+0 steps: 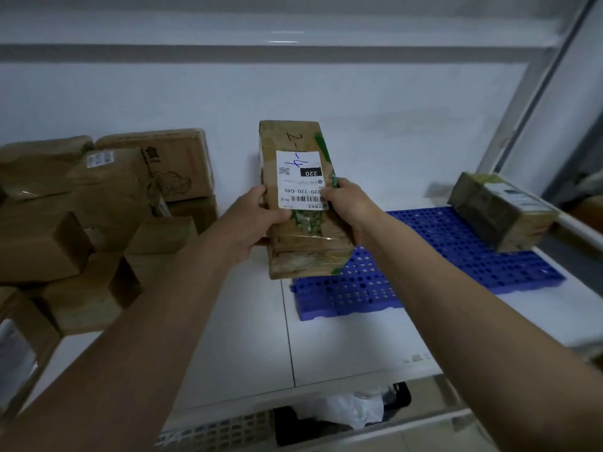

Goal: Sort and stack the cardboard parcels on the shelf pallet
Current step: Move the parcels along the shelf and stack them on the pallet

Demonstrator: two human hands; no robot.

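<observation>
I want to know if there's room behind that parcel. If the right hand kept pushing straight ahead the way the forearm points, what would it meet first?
Apart from the held parcel that the right hand grips, probably the white back wall; nothing else shows in that line, though depth is unclear.

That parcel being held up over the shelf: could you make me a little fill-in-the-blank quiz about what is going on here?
1. The held parcel is gripped by ____ hands, the left hand and the right hand.
2. The pallet on the shelf is ____ in colour.
3. ____ parcel already lies on the pallet.
4. The pile of parcels sits on the ____ side of the shelf.

Missing words: both; blue; one; left
</observation>
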